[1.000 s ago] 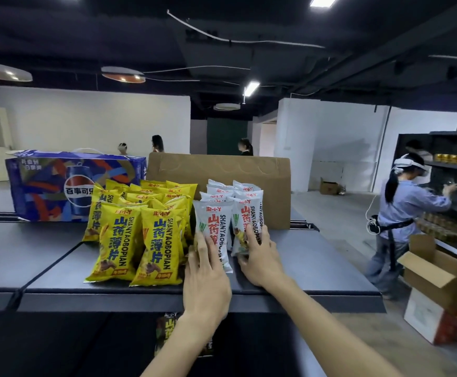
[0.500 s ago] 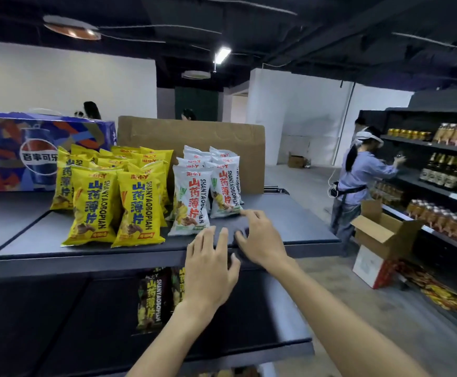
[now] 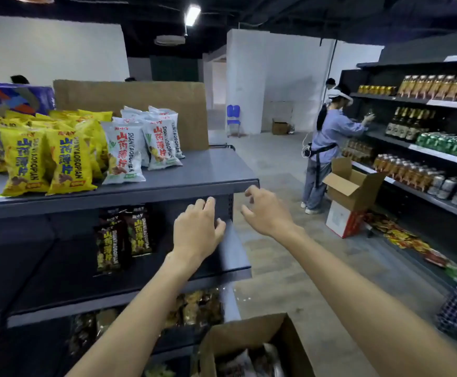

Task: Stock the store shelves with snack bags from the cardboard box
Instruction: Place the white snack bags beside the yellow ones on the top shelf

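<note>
Store aisle: nearest, an open cardboard box (image 3: 252,346) holds snack bags. Above it, left hand (image 3: 196,232) and right hand (image 3: 266,210) hang empty, fingers spread loosely, before the shelf edge (image 3: 140,194). Farther left, yellow bags (image 3: 45,156) and white bags (image 3: 140,142) stand on top.

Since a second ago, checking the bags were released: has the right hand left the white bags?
Yes. The right hand is empty, off the white bags, below the shelf edge.

- A person in a blue shirt (image 3: 330,134) stands at a drinks shelf (image 3: 439,104).
- A blue chair (image 3: 233,119) stands by the white wall (image 3: 276,77).
- A blue soda carton (image 3: 9,99) sits far left.
</note>
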`<action>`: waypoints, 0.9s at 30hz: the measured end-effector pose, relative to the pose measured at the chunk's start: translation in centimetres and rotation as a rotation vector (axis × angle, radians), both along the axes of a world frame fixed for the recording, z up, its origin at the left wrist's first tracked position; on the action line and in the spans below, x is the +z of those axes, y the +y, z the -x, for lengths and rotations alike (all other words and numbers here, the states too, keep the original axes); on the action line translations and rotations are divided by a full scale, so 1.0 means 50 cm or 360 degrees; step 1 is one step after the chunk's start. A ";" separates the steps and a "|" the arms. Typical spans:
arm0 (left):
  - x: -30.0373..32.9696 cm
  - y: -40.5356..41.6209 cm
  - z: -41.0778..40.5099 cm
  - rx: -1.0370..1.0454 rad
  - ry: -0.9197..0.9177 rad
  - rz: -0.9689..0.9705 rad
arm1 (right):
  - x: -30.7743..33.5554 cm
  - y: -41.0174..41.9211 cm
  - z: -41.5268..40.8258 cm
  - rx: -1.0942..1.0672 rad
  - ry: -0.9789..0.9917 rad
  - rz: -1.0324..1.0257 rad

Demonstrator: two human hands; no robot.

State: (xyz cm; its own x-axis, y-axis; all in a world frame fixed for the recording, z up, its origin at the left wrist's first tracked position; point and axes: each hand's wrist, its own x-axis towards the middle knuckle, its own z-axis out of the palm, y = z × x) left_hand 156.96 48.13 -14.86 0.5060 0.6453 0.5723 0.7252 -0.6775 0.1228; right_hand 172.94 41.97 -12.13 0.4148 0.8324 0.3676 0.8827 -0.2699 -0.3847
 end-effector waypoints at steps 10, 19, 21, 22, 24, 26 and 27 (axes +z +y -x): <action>-0.180 -0.154 -0.105 -0.0043 0.0347 0.0358 | -0.219 -0.167 -0.112 -0.0037 0.0280 0.0397; -0.404 -0.129 -0.156 -0.0174 0.0502 0.0797 | -0.482 -0.175 -0.131 -0.0076 0.0466 0.0822; -0.479 -0.119 -0.165 -0.0174 0.0491 0.0965 | -0.548 -0.170 -0.140 -0.0092 0.0476 0.0969; -0.520 -0.114 -0.165 -0.0174 0.0501 0.1034 | -0.582 -0.167 -0.144 -0.0097 0.0486 0.1033; -0.600 -0.110 -0.154 -0.0181 0.0562 0.1152 | -0.641 -0.169 -0.147 -0.0098 0.0521 0.1138; -0.670 -0.113 -0.140 -0.0151 0.0652 0.1283 | -0.697 -0.176 -0.145 -0.0111 0.0554 0.1250; -0.700 -0.117 -0.133 -0.0129 0.0698 0.1347 | -0.724 -0.180 -0.143 -0.0116 0.0576 0.1301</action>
